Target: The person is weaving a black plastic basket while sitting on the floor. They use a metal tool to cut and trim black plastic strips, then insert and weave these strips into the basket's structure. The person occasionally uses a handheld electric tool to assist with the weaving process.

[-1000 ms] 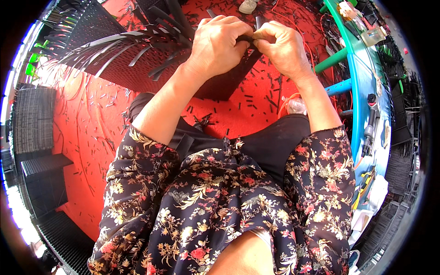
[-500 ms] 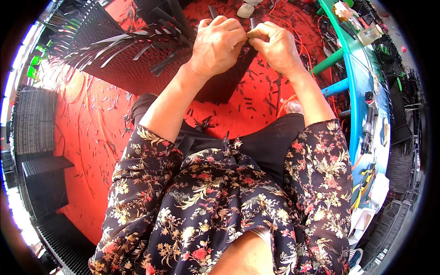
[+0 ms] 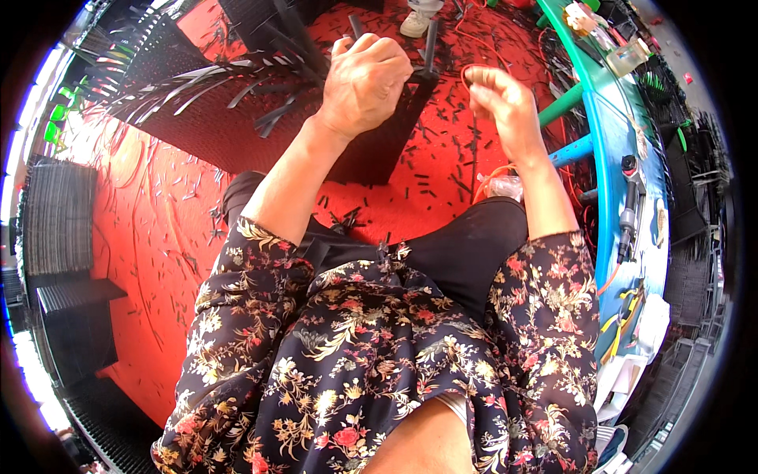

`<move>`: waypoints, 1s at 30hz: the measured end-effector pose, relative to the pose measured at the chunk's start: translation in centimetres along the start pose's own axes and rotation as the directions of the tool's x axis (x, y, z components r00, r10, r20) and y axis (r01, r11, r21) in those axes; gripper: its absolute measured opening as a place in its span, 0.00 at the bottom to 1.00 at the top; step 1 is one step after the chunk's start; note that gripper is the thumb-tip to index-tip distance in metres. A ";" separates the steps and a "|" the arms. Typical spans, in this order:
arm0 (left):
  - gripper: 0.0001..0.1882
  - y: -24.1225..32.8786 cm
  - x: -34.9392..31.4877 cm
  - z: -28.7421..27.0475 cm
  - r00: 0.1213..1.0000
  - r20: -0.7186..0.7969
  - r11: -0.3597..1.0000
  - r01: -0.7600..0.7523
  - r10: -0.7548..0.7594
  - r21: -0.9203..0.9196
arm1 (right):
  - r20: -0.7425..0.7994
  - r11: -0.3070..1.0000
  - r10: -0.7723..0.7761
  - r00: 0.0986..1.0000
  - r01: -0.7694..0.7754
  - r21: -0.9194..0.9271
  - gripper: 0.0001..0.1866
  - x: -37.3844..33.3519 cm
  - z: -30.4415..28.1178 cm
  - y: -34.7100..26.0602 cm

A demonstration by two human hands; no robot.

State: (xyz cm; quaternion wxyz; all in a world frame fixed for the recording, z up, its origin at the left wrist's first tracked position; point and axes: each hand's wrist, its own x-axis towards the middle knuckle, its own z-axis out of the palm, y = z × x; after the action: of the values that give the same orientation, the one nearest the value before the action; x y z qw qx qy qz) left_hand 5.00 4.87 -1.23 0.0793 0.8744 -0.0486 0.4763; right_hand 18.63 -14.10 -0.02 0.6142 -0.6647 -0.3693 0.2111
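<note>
A large dark woven panel piece point(image 3: 205, 118), shaped like part of a wicker furniture frame, stands in front of my knees with long loose strips point(image 3: 197, 75) fanning from its upper side. My left hand point(image 3: 367, 87) is closed in a fist at the piece's near right top corner; what its fingers grip is hidden. Dark upright legs or posts point(image 3: 431, 46) rise behind that hand. Apart from the piece, to its right, my right hand point(image 3: 505, 103) hangs in the air with fingers curled in toward the thumb. Anything thin between those fingertips cannot be made out.
The red floor point(image 3: 150, 229) is strewn with short dark offcuts and orange cord. Blue-green table point(image 3: 604, 182) at right holds a dark power tool point(image 3: 629, 209), yellow-handled pliers point(image 3: 620, 320) and a clear jar point(image 3: 628, 57). Stacked dark woven panels point(image 3: 59, 213) stand left. A person's shoe point(image 3: 414, 24) shows ahead.
My right hand has moved away from my left, to the right and slightly nearer me. The left hand stays closed at the corner. The view has shifted slightly.
</note>
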 end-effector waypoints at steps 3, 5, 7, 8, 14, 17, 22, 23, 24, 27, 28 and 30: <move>0.02 -0.6 0.4 0.3 0.998 -0.028 0.998 -0.061 0.060 -0.032 | -0.080 0.980 0.063 0.995 -0.077 -0.185 0.11 -3.9 -1.8 1.3; 0.02 -1.0 0.3 -0.7 0.995 -0.035 0.993 -0.091 0.089 -0.079 | -0.086 0.957 0.050 0.995 -0.072 -0.280 0.11 -5.9 -2.7 3.2; 0.03 -1.2 -0.2 -0.7 0.998 0.014 0.994 -0.062 0.064 -0.091 | -0.139 0.982 0.162 0.977 -0.174 -0.076 0.10 -8.5 -5.3 5.8; 0.04 -1.2 -0.3 -0.7 0.996 -0.017 0.989 -0.090 0.089 -0.116 | -0.205 0.970 0.241 0.949 -0.241 0.028 0.09 -10.0 -6.3 6.0; 0.05 -4.1 -3.3 0.4 0.997 0.061 0.995 -0.032 0.037 -0.093 | -0.502 0.906 0.233 0.833 -0.373 -0.198 0.11 -17.7 -15.6 8.9; 0.06 -5.2 -4.4 0.8 0.997 0.079 0.989 -0.009 0.020 -0.146 | -0.704 0.880 0.189 0.685 -0.436 -0.188 0.11 -21.4 -21.1 6.8; 0.08 -5.5 -4.5 0.0 0.986 0.160 0.994 0.051 -0.035 -0.096 | -0.893 0.858 0.140 0.427 -0.502 -0.106 0.08 -23.1 -30.1 5.5; 0.08 -5.1 -4.4 -0.7 0.986 0.164 0.995 0.056 -0.043 -0.077 | -0.916 0.839 0.128 0.380 -0.534 -0.104 0.09 -23.2 -30.7 4.8; 0.07 -4.7 -4.4 -1.3 0.984 0.168 0.996 0.061 -0.050 -0.059 | -0.922 0.823 0.128 0.364 -0.558 -0.106 0.10 -23.2 -31.6 4.2; 0.07 -4.6 -4.4 -2.1 0.976 0.192 0.988 0.119 -0.098 -0.098 | -0.934 0.777 0.148 0.325 -0.623 -0.094 0.09 -22.3 -33.7 4.1; 0.07 -4.6 -4.4 -2.2 0.974 0.196 0.986 0.133 -0.111 -0.102 | -0.928 0.764 0.172 0.331 -0.639 -0.086 0.09 -22.0 -34.6 4.4; 0.07 -4.8 -4.8 -3.3 0.975 0.194 0.986 0.130 -0.108 -0.105 | -0.924 0.683 0.112 0.366 -0.703 -0.196 0.10 -20.7 -35.1 5.1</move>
State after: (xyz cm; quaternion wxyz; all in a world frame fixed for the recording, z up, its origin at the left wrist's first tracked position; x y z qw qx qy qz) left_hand 0.50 10.24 -3.92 0.1538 0.9105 -0.0312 0.3825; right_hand 32.36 -52.73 -3.04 0.4035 -0.8979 0.1333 -0.1152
